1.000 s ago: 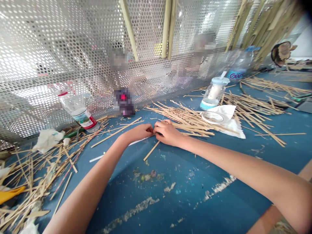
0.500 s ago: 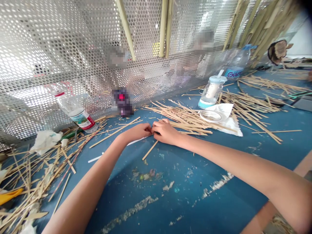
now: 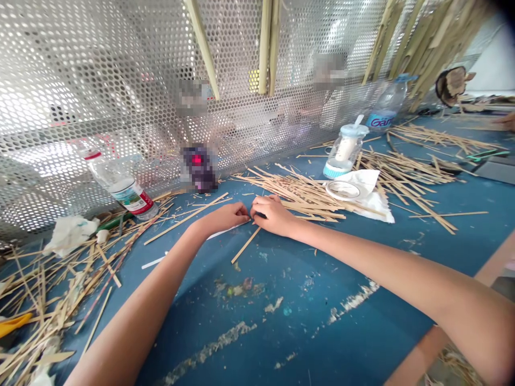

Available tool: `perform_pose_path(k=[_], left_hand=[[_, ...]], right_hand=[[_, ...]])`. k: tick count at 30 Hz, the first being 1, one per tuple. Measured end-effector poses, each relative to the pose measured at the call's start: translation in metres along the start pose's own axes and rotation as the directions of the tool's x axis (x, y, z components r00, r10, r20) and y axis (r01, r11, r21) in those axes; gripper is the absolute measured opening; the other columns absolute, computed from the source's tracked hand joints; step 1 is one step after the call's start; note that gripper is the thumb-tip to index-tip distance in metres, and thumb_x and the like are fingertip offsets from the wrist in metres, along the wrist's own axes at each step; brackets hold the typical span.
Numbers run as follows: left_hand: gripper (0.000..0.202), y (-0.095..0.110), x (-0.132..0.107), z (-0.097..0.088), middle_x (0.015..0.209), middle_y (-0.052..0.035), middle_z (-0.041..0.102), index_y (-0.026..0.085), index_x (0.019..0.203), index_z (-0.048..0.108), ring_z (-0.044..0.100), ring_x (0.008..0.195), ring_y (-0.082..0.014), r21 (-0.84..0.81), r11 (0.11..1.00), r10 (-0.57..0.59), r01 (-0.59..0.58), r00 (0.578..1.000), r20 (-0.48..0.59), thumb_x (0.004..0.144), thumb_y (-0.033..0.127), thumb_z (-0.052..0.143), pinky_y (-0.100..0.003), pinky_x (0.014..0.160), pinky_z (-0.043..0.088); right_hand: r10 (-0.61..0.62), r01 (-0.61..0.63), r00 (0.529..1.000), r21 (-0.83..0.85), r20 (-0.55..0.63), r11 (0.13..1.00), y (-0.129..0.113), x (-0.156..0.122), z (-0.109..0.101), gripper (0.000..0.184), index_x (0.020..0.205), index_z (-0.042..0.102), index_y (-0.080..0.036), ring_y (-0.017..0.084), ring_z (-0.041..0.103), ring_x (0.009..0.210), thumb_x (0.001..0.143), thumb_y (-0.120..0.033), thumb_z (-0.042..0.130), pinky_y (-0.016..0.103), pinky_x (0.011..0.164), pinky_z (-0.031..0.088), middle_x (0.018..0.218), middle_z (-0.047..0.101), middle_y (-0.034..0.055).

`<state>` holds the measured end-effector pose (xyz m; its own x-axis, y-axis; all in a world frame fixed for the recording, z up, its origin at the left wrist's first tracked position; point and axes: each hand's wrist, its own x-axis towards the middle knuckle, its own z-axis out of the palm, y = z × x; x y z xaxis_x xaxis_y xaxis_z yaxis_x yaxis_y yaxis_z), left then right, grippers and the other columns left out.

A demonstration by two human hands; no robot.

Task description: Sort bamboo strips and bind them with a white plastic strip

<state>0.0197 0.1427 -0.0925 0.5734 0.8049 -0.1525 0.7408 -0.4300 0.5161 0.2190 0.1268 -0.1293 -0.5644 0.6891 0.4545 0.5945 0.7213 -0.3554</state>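
Note:
My left hand (image 3: 231,215) is closed, with its fingertips pinched on the end of a thin white strip (image 3: 220,232). That strip slants down to the left; part of it is behind my forearm, and a white piece (image 3: 154,261) in line with it shows on the other side. Close beside it, almost touching, my right hand (image 3: 273,215) has its fingers curled; whatever lies inside them is hidden. From under the right hand a bamboo strip (image 3: 244,246) slants toward me over the blue tabletop (image 3: 306,343). Behind that hand is a pile of bamboo strips (image 3: 277,186).
A roll of tape (image 3: 343,190) rests on white tissue (image 3: 380,206), near a lidded jar (image 3: 346,151) and a large bottle (image 3: 386,104). To the left are a tilted bottle (image 3: 132,197) and scattered strips (image 3: 60,289). A perforated metal panel (image 3: 140,96) borders the back.
The whole view has shifted slightly, so things sit a little further left. My hands keep nearly the same place, with the right fingers slightly changed in posture.

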Motion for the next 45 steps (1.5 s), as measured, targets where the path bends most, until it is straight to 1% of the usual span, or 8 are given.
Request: perform_pose_path(k=[6, 12, 17, 22, 27, 35, 40, 45], left_hand=[[0.023, 0.001, 0.002, 0.003, 0.092, -0.0022, 0.065, 0.02, 0.092, 0.056, 0.058, 0.083, -0.0196, 0.019, 1.0, -0.012, 0.012, 1.0, 0.01, 0.082, 0.04, 0.053, -0.029, 0.068, 0.04], [0.021, 0.006, 0.0, 0.0, 0.091, -0.0021, 0.064, 0.02, 0.091, 0.056, 0.058, 0.083, -0.0193, 0.034, 0.999, -0.02, 0.02, 1.0, 0.001, 0.085, 0.038, 0.048, -0.029, 0.068, 0.04], [0.022, 0.007, 0.003, 0.005, 0.086, -0.0018, 0.065, 0.02, 0.089, 0.055, 0.058, 0.078, -0.0194, 0.051, 0.998, -0.034, 0.036, 0.999, -0.027, 0.082, 0.041, 0.054, -0.029, 0.063, 0.037], [0.014, 0.007, 0.004, 0.006, 0.088, -0.0018, 0.065, 0.02, 0.087, 0.055, 0.058, 0.08, -0.0192, 0.057, 0.997, -0.042, 0.045, 0.998, -0.055, 0.082, 0.032, 0.048, -0.029, 0.065, 0.038], [0.014, 0.009, 0.004, 0.005, 0.089, -0.0018, 0.066, 0.021, 0.087, 0.056, 0.058, 0.081, -0.02, 0.066, 0.997, -0.03, 0.033, 0.998, -0.046, 0.082, 0.031, 0.048, -0.03, 0.067, 0.037], [0.013, 0.01, 0.003, 0.004, 0.089, -0.0024, 0.066, 0.021, 0.088, 0.055, 0.059, 0.081, -0.0204, 0.059, 0.998, -0.03, 0.031, 0.999, -0.017, 0.082, 0.031, 0.05, -0.03, 0.067, 0.039], [0.014, 0.011, 0.001, 0.002, 0.086, -0.002, 0.065, 0.021, 0.087, 0.055, 0.058, 0.077, -0.0204, 0.047, 0.998, -0.04, 0.04, 0.999, -0.005, 0.078, 0.031, 0.052, -0.03, 0.063, 0.038], [0.011, 0.008, 0.003, 0.004, 0.086, -0.0017, 0.064, 0.02, 0.085, 0.054, 0.058, 0.079, -0.0198, 0.028, 0.999, -0.028, 0.029, 0.999, -0.024, 0.078, 0.027, 0.05, -0.03, 0.066, 0.039]], right_hand=[[0.092, -0.089, 0.995, 0.076, -0.032, 0.993, 0.007, -0.001, 0.002, 0.018, 0.078, 0.068, -0.019, 0.017, 0.056, 0.087, 0.082, -0.008, 0.054, 0.036, 0.086, 0.026, 0.091, 0.064, 0.0015], [0.038, -0.038, 0.999, 0.076, 0.004, 0.996, 0.006, -0.002, 0.001, 0.024, 0.079, 0.072, -0.02, 0.018, 0.058, 0.093, 0.082, -0.006, 0.053, 0.037, 0.088, 0.025, 0.093, 0.065, 0.0025], [0.075, -0.074, 0.997, 0.057, -0.02, 0.996, 0.005, -0.002, -0.001, 0.027, 0.076, 0.072, -0.019, 0.018, 0.057, 0.089, 0.082, -0.005, 0.05, 0.038, 0.088, 0.026, 0.09, 0.066, 0.0031], [0.081, -0.08, 0.997, 0.065, -0.012, 0.995, 0.005, -0.001, -0.002, 0.029, 0.075, 0.072, -0.019, 0.018, 0.056, 0.088, 0.082, -0.004, 0.049, 0.038, 0.088, 0.026, 0.089, 0.066, 0.0032], [0.077, -0.077, 0.997, 0.049, 0.003, 0.996, 0.007, -0.001, 0.0, 0.031, 0.079, 0.076, -0.02, 0.019, 0.057, 0.092, 0.082, -0.005, 0.049, 0.038, 0.088, 0.026, 0.094, 0.066, 0.0045], [-0.03, 0.03, 1.0, -0.022, 0.004, 0.999, 0.003, -0.004, 0.0, 0.033, 0.083, 0.077, -0.021, 0.02, 0.055, 0.093, 0.082, -0.005, 0.049, 0.039, 0.09, 0.026, 0.097, 0.066, 0.0055], [-0.016, 0.016, 1.0, -0.029, -0.023, 0.999, 0.002, -0.003, 0.001, 0.032, 0.08, 0.076, -0.021, 0.019, 0.056, 0.094, 0.083, -0.005, 0.049, 0.039, 0.092, 0.025, 0.096, 0.066, 0.0047], [-0.018, 0.017, 0.999, -0.025, -0.033, 1.0, 0.002, -0.003, 0.001, 0.03, 0.082, 0.075, -0.02, 0.019, 0.056, 0.093, 0.084, -0.005, 0.05, 0.038, 0.09, 0.025, 0.1, 0.066, 0.005]])
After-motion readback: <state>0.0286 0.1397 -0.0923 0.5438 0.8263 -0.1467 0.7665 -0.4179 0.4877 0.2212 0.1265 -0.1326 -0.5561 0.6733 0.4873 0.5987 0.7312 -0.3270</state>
